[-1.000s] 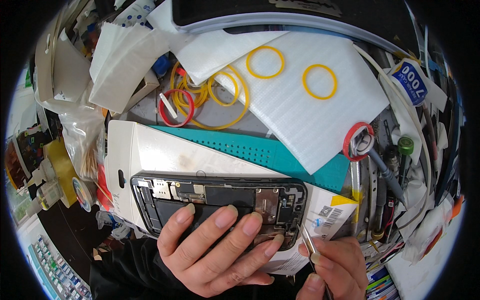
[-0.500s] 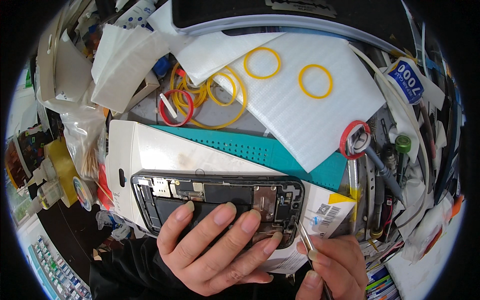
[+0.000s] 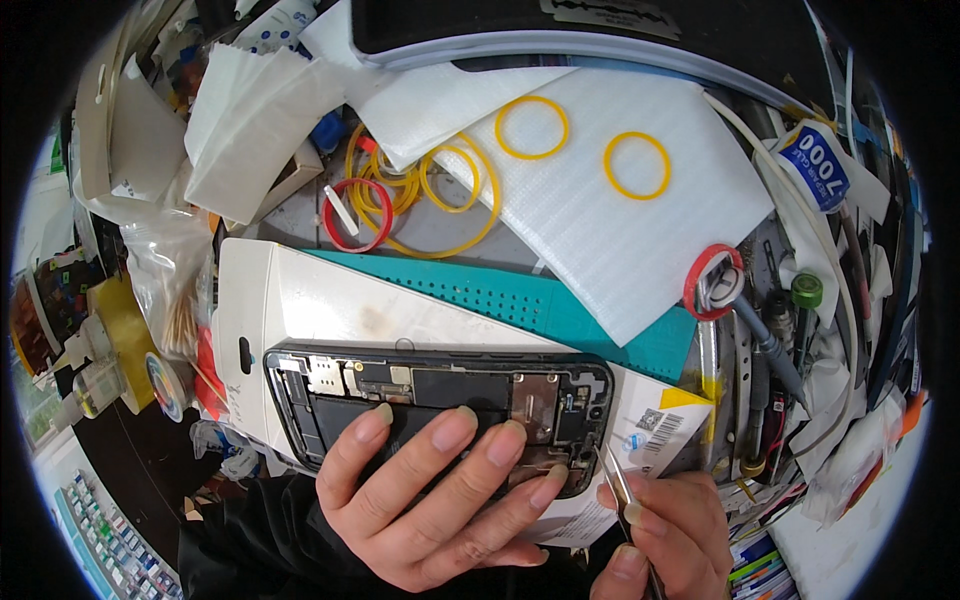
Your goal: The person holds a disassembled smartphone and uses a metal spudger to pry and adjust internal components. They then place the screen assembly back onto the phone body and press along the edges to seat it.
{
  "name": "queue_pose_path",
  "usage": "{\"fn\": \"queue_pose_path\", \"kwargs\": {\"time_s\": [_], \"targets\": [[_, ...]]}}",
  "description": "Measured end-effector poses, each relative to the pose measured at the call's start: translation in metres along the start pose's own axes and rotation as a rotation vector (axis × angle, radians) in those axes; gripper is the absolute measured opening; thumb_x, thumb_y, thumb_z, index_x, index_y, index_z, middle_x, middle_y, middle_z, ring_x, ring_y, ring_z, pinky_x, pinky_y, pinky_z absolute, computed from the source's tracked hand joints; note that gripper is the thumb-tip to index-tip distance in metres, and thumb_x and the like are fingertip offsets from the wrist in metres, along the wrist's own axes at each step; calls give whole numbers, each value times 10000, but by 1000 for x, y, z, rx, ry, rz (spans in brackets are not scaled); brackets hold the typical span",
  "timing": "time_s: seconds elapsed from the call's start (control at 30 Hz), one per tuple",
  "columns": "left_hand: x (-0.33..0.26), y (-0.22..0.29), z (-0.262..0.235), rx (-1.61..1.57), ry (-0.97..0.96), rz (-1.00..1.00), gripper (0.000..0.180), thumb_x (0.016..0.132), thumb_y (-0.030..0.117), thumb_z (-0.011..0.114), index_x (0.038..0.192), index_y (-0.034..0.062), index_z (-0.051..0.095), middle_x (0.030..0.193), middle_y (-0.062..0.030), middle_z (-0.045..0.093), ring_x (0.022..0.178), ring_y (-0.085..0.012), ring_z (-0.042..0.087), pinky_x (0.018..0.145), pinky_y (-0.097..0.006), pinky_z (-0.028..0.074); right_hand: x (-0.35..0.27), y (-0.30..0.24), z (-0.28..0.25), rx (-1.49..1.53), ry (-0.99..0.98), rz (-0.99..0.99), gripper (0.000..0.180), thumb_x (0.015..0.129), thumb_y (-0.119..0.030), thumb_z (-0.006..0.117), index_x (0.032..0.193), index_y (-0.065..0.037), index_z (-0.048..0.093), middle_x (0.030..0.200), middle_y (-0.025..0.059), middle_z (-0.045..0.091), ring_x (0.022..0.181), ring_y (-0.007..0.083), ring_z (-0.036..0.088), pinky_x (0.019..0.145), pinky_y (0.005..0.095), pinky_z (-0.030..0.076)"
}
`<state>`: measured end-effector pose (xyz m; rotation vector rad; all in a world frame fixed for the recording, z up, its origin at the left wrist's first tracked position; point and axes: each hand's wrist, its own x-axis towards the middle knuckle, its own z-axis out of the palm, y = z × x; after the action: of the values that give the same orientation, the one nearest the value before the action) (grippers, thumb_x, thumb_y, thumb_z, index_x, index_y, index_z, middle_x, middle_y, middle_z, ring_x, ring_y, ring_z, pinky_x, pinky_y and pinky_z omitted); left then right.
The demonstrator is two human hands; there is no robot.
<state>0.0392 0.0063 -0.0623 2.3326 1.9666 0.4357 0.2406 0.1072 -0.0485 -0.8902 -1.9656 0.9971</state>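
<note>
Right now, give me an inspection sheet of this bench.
Surface: teal perforated mat under a white card.
Job's things: opened phone, insides exposed, lying on the card.
Clutter: yellow rubber bands, red ring, white foam sheet, tape rolls.
Grippers: left hand presses fingers on the phone; right hand holds tweezers at its right end.
Cables: white cord along the right.
Surroundings: tools stacked at right.

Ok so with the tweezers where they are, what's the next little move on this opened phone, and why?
Probably ease the tweezers tips left into the opened phone: they sit just off its right end, held in the right hand, while the left hand pins the phone flat.
</note>
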Motion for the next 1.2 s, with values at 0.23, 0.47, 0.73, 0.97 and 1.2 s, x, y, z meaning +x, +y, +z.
{"fn": "queue_pose_path", "kwargs": {"time_s": [0.23,0.47,0.73,0.97,1.2], "targets": [[2,-4,-3,6,-19,39,583,972,741,449,1297,331,707,1303,-82,688,1305,-315,598,1140,-587,405,2,1,-2,5,-21,-4,200,922,-16,638,1101,71,658,1003,285,740,824,362,748,676,386,570],[1,0,-1,-1,-10,6,598,967,754,440,1295,332,707,1307,-89,685,1303,-320,598,1139,-597,403,4,1,-3,-8,-30,-10,211,905,-8,640,1096,79,661,999,287,742,827,361,753,681,384,578],[-1,-3,0,17,-9,30,608,963,765,428,1292,338,708,1325,-93,678,1306,-327,594,1142,-602,399,4,1,-2,-9,-23,-7,221,911,-14,641,1109,81,665,995,284,743,827,358,754,684,378,581],[-1,-2,0,20,-11,31,603,963,763,429,1291,341,709,1326,-88,678,1309,-324,590,1143,-602,396,5,1,-3,-8,-26,-3,212,915,-18,648,1103,78,674,991,277,745,829,350,755,688,376,582],[-1,-2,0,10,-8,22,608,954,770,436,1289,342,709,1322,-83,680,1313,-323,588,1151,-601,388,5,1,-3,-2,-30,2,210,919,-23,650,1103,76,674,994,278,746,834,351,756,692,377,584]]}}
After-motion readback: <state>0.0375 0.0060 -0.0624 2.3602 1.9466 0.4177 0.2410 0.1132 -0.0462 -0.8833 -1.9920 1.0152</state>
